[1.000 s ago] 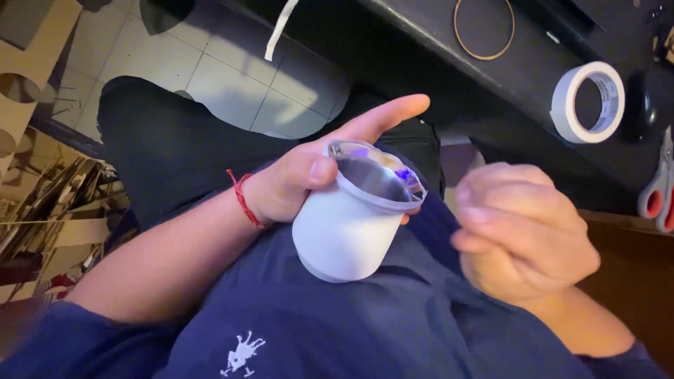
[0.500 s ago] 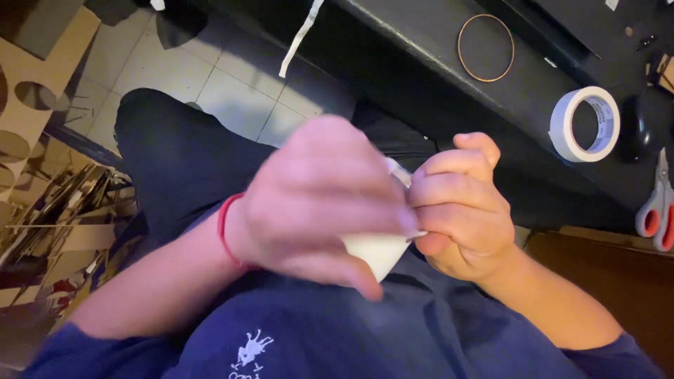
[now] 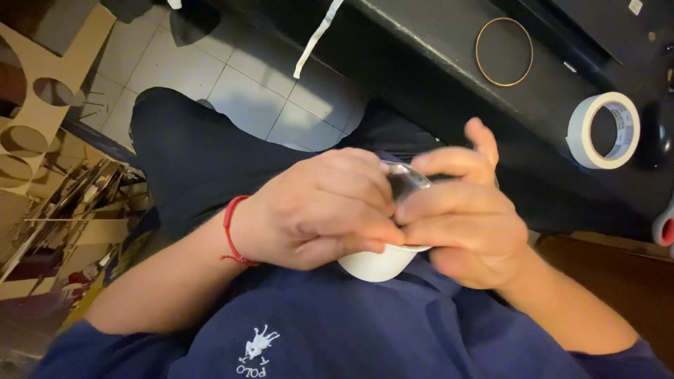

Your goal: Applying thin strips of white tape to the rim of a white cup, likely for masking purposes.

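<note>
Both hands (image 3: 316, 210) (image 3: 463, 224) wrap the white cup (image 3: 379, 263), rim seemingly mostly covered.

I see a smooth matt white cup (image 3: 379, 263) with a shiny metal lining (image 3: 404, 184), a woven red cord bracelet (image 3: 230, 231), soft navy cloth shirt (image 3: 365, 330), papery matt tape roll (image 3: 602, 130), glossy floor tiles (image 3: 239, 84), raw cut-out wood board (image 3: 42, 105)
</note>
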